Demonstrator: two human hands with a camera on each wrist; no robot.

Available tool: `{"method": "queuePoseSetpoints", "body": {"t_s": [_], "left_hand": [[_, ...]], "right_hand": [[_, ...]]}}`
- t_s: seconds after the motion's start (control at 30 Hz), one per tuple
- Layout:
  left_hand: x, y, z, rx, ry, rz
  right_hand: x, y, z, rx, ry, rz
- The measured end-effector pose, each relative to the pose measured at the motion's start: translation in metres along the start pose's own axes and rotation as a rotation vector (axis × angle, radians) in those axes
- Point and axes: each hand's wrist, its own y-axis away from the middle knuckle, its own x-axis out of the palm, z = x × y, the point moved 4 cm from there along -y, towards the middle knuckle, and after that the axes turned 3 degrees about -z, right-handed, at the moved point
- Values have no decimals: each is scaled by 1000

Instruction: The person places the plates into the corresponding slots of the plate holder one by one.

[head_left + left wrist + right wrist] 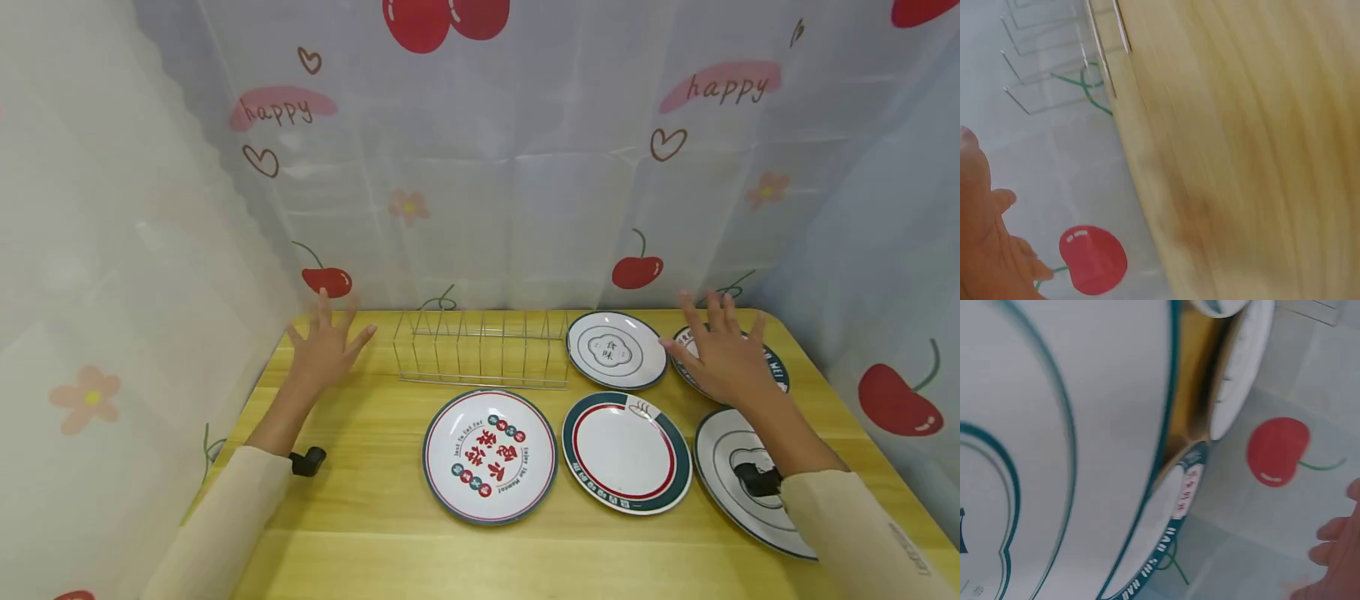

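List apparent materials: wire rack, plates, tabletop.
Wire rack: probably metal, bright finish; thin silvery rods.
Plates: glazed ceramic or melamine, can't tell which; smooth white faces, printed designs.
Tabletop: wood or wood-look laminate, smooth; yellowish surface with grain streaks.

The left sleeve (225, 517) and right sleeve (855, 521) are long and cream, the right bearing small greyish lettering (909, 548), hard to read. Beyond each sleeve's end sits a small black device: left camera (308, 462), right camera (757, 480). The fingers (324, 315) are bare.
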Motion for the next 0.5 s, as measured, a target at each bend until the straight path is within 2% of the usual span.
{"method": "queuePoseSetpoints", "body": {"t_s": [0.1,0.27,0.37,0.5], "left_hand": [[6,9,-8,6,117,73],[15,23,-21,-7,373,187],[23,27,-24,-17,498,212],[32,30,-24,-25,601,205]], "right_hand": [[-14,9,1,23,-85,38],[-39,31,2,48,-251,105],[-49,48,-2,76,-375,117],[-60,70,-8,129,-501,60]]}}
